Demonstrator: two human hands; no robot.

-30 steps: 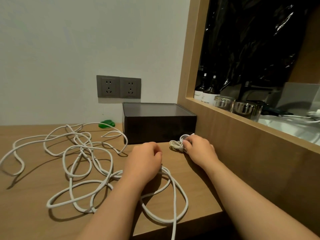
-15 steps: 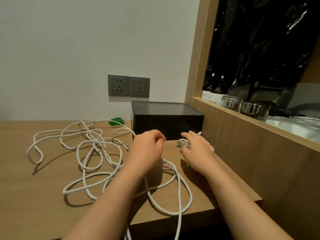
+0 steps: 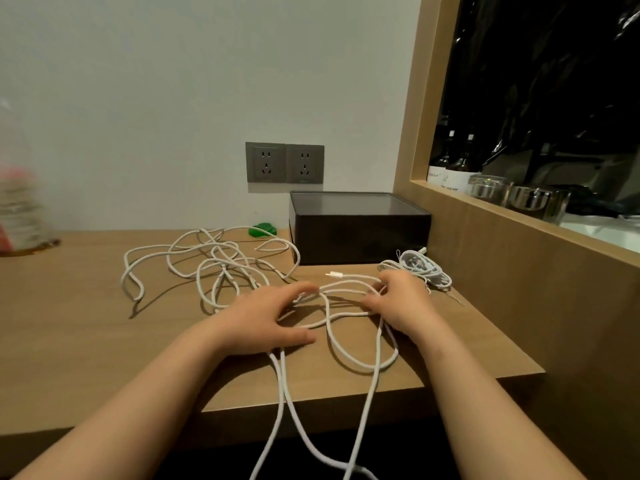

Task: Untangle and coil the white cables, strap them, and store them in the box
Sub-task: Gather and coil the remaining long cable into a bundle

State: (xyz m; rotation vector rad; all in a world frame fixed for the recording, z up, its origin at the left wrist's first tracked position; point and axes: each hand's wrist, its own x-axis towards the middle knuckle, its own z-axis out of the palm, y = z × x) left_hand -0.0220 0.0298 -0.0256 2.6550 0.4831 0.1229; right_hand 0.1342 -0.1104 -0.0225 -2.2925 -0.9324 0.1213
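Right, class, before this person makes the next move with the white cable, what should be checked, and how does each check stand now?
1. Left hand and right hand on the white cable: ok. The left rests on strands and the right grips them.
2. Free connector end in sight: ok. It lies on the table between the two.
3. Cable untangled: not ok. Loops cross in a heap left of the box.
4. Cable all on the table: not ok. Strands hang over the front edge.
5. Box open: cannot tell. Its top looks covered.
6. Strap ready: cannot tell. A green thing lies behind the heap.
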